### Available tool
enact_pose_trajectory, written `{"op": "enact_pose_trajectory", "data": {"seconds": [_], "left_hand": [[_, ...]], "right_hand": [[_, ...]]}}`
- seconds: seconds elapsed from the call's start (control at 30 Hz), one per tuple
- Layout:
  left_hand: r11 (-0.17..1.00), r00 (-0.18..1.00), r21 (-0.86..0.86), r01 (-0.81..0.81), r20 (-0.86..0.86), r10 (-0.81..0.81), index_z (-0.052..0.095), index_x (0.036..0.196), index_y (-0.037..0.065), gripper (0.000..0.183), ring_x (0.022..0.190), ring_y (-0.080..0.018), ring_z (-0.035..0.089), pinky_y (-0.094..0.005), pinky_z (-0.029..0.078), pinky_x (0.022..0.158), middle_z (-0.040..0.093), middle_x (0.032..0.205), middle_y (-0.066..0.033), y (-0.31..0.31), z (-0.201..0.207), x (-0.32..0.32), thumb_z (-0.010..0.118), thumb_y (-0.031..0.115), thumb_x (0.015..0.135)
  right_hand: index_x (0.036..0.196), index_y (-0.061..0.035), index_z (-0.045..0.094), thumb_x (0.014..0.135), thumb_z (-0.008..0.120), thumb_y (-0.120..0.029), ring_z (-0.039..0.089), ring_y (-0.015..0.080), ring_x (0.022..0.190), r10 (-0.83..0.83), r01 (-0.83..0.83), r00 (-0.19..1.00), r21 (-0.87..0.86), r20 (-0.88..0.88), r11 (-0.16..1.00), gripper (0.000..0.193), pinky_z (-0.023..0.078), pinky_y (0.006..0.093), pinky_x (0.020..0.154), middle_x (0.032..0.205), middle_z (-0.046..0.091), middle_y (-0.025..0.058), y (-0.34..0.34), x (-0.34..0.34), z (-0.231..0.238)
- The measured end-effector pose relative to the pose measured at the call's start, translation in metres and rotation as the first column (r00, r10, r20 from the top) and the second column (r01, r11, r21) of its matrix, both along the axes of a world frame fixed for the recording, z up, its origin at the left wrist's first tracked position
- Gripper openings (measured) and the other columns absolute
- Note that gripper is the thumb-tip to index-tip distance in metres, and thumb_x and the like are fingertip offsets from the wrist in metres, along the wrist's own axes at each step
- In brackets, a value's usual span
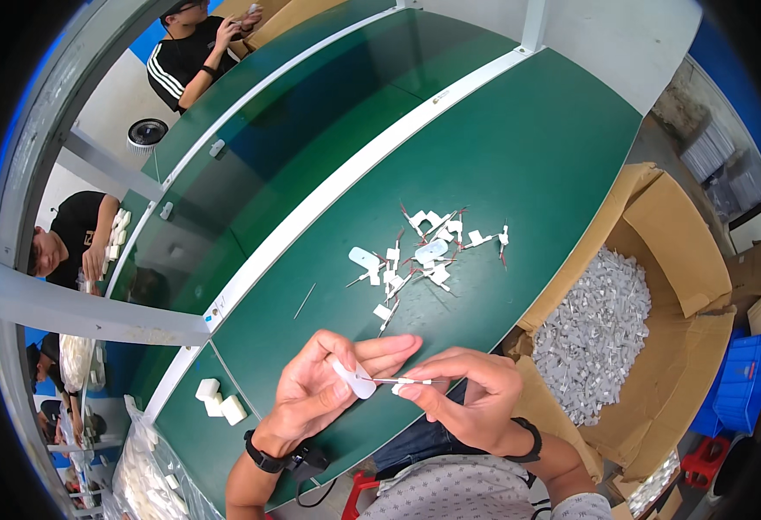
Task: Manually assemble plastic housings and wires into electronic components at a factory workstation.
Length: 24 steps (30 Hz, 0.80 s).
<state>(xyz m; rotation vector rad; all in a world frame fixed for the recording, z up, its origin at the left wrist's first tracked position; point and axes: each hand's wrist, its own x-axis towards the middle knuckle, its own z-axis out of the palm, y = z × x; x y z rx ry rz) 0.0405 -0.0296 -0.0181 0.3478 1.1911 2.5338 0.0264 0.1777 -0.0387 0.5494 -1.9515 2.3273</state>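
Near the table's front edge, my left hand [315,381] pinches a white oval plastic shell [359,385] between thumb and fingers, with its other fingers stretched out to the right. My right hand [471,390] is closed on a small wired part [400,381], white with thin reddish leads. The leads point left and meet the shell's right side; whether they go inside I cannot tell. Beyond my hands lies a loose pile of white wired parts [391,279]. Two more oval shells, one on the left [364,258] and one among the parts [431,251], lie there.
A thin rod [305,301] lies left of the pile. White blocks [222,403] and a plastic bag of white pieces [148,477] are at the left. On the right stands an open cardboard box [658,425] full of small pale parts [593,338]. Co-workers sit beyond the white rail [354,178].
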Motion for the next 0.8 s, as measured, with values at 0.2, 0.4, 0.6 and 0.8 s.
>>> {"op": "enact_pose_trajectory", "data": {"seconds": [0.2, 0.4, 0.6, 0.8], "left_hand": [[0.991, 0.998, -0.135, -0.007, -0.071, -0.003, 0.044, 0.122, 0.004, 0.022, 0.138, -0.0551, 0.041, -0.066, 0.029, 0.116, 0.046, 0.142, -0.0407, -0.0035, -0.0017, 0.0003, 0.054, 0.006, 0.101], [0.977, 0.995, -0.211, 0.014, -0.096, -0.035, 0.032, 0.147, -0.002, 0.049, 0.139, -0.0508, 0.043, -0.062, 0.032, 0.116, 0.046, 0.144, -0.0383, -0.0028, 0.0034, -0.0006, 0.051, 0.011, 0.104], [0.981, 0.994, -0.191, 0.029, -0.093, -0.048, 0.027, 0.151, -0.002, 0.052, 0.141, -0.0473, 0.041, -0.0584, 0.031, 0.118, 0.043, 0.147, -0.0378, -0.0042, 0.0013, -0.0003, 0.048, 0.008, 0.105], [0.973, 0.991, -0.229, 0.037, -0.115, -0.065, 0.025, 0.151, -0.002, 0.052, 0.142, -0.0472, 0.04, -0.0578, 0.031, 0.118, 0.041, 0.148, -0.0369, -0.0009, 0.0041, 0.0012, 0.047, 0.007, 0.105]], "right_hand": [[0.091, 0.0029, 0.073, 0.079, 0.082, 0.002, 0.068, 0.0108, 0.062, 0.066, -0.062, 0.997, 0.093, -0.042, 0.994, 0.015, 0.05, 0.0211, 0.055, 0.083, 0.075, 0.014, 0.0071, -0.0075, 0.0021], [0.091, -0.0005, 0.076, 0.08, 0.082, -0.002, 0.064, 0.0073, 0.055, 0.056, -0.059, 0.995, 0.038, 0.079, 0.998, 0.013, 0.043, 0.0197, 0.051, 0.084, 0.076, 0.0079, 0.0054, -0.0079, 0.0012], [0.092, -0.0004, 0.076, 0.081, 0.081, -0.002, 0.063, 0.0068, 0.055, 0.091, -0.094, 0.987, 0.018, 0.134, 0.995, 0.013, 0.043, 0.02, 0.051, 0.084, 0.076, 0.0078, 0.0063, -0.0064, 0.0014], [0.091, -0.0006, 0.075, 0.08, 0.082, -0.001, 0.064, 0.0073, 0.057, 0.08, -0.084, 0.995, 0.078, 0.057, 0.993, 0.013, 0.046, 0.021, 0.054, 0.082, 0.075, 0.0085, 0.0027, -0.0069, 0.005]]}}
